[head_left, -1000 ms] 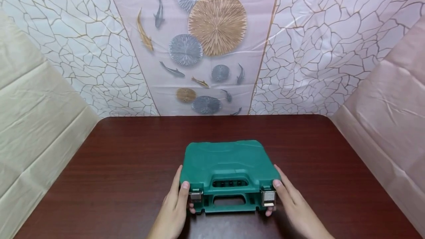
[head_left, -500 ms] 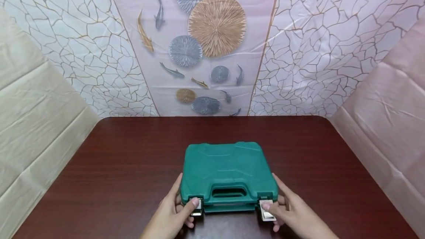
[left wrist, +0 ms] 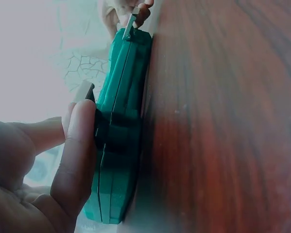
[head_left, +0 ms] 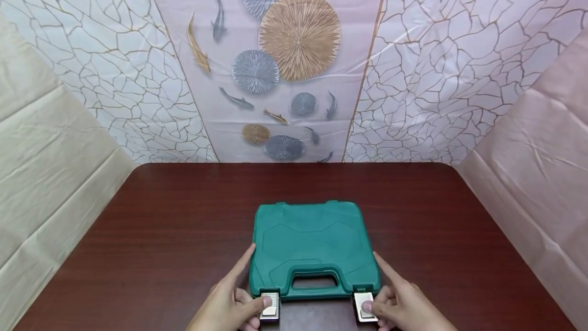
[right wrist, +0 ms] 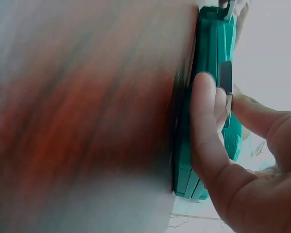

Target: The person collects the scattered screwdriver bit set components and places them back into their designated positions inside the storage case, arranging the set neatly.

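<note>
A green plastic carrying case (head_left: 317,239) lies flat on the table, its handle (head_left: 314,273) towards me. Two silver metal latches stick out from its front edge. My left hand (head_left: 222,303) pinches the left latch (head_left: 271,312), thumb on top and curled fingers below, while its index finger reaches along the case's left side. At the other corner, my right hand (head_left: 406,303) pinches the right latch (head_left: 362,299) in the same way, its index finger against the right side. In both wrist views the seam between the case's lid and base shows as a thin line. The inside is hidden.
The dark red-brown wooden table (head_left: 184,229) extends around the case on all sides. A patterned cloth backdrop (head_left: 294,65) hangs behind its far edge. Pale padded walls stand at the left (head_left: 55,167) and right (head_left: 542,152).
The case has tipped from a raised front to lying flat. Both thumbs have moved from its front corners onto the latches, which have swung outward from the front edge.
</note>
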### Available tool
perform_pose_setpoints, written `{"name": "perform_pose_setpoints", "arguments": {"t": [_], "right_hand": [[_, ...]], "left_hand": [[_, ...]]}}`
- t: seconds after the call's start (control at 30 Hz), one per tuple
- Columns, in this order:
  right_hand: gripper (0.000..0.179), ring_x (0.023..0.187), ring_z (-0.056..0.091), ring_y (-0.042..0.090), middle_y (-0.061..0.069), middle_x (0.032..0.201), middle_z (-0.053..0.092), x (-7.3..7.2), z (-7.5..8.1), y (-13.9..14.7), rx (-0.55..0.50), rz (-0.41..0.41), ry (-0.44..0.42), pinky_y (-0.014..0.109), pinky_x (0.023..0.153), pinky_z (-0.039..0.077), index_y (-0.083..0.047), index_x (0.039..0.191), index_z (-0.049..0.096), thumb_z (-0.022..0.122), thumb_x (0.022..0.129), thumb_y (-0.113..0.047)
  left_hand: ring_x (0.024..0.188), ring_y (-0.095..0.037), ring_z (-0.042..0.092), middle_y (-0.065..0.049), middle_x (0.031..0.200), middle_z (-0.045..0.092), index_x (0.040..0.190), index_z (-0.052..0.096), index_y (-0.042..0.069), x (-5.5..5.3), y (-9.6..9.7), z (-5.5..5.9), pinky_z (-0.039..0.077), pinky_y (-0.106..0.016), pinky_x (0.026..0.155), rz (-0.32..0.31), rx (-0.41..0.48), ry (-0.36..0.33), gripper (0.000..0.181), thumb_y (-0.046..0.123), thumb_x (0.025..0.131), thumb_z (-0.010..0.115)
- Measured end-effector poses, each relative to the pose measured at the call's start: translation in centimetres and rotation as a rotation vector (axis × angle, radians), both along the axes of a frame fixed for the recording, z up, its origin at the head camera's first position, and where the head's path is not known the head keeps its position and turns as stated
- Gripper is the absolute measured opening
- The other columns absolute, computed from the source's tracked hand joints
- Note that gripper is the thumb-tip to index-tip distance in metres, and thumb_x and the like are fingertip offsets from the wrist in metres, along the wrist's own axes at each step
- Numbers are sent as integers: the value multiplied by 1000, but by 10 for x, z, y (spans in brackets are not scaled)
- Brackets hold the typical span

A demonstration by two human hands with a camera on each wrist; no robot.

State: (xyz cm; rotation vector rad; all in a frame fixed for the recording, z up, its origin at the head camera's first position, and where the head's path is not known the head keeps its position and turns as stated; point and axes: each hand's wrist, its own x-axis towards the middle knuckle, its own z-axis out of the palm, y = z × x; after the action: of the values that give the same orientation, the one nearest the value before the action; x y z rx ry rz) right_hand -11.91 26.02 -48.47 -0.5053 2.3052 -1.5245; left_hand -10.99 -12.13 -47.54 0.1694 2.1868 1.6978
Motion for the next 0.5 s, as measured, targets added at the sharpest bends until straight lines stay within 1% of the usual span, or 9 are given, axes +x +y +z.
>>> {"name": "perform_pose_setpoints", "arguments": {"t": [0.07, 0.17, 0.3, 0.37, 0.43, 0.5], "right_hand": [[99, 58, 64, 5, -4, 71, 69, 0, 1, -2, 40, -7, 30, 30, 52, 57, 14, 162, 4, 73, 94, -2], [101, 58, 64, 6, -3, 70, 69, -1, 2, -2, 66, -16, 0, 29, 52, 56, 12, 163, 4, 75, 94, -4], [104, 58, 63, 6, -3, 70, 69, -3, 2, -2, 100, -4, -15, 28, 52, 55, 10, 164, 1, 77, 95, -8], [105, 58, 63, 6, -4, 71, 69, -6, -3, -1, 138, 10, 8, 28, 52, 54, 11, 163, 1, 78, 95, -9], [109, 59, 63, 6, -7, 71, 68, -13, -23, 5, 204, 15, 17, 28, 52, 53, 7, 164, -2, 79, 97, -23], [110, 59, 61, 7, -7, 71, 67, -16, -21, 2, 283, 10, 13, 28, 53, 51, 9, 163, -2, 79, 97, -26]], "left_hand": [[55, -14, 67, -5, 64, 69, 172, 13, 30, 1, -1, 0, 59, -30, 54, -10, -15, 20, 106, 25, 93, 84], [54, -13, 67, -2, 62, 68, 171, 14, 32, 1, -2, 0, 58, -29, 53, -24, -41, 37, 108, 28, 91, 85], [54, -13, 67, 1, 61, 68, 172, 11, 29, 0, -2, -3, 57, -27, 54, -61, -82, 76, 111, 26, 90, 86], [55, -14, 68, 2, 63, 70, 172, 10, 27, -2, -2, -5, 57, -27, 56, -81, -97, 102, 112, 22, 90, 86], [56, -14, 70, 4, 65, 72, 172, 9, 25, -3, -1, -7, 58, -25, 60, -101, -119, 131, 114, 18, 89, 86], [56, -14, 71, 5, 66, 73, 172, 10, 22, -5, 1, -8, 58, -24, 64, -114, -138, 156, 114, 13, 87, 86]]}}
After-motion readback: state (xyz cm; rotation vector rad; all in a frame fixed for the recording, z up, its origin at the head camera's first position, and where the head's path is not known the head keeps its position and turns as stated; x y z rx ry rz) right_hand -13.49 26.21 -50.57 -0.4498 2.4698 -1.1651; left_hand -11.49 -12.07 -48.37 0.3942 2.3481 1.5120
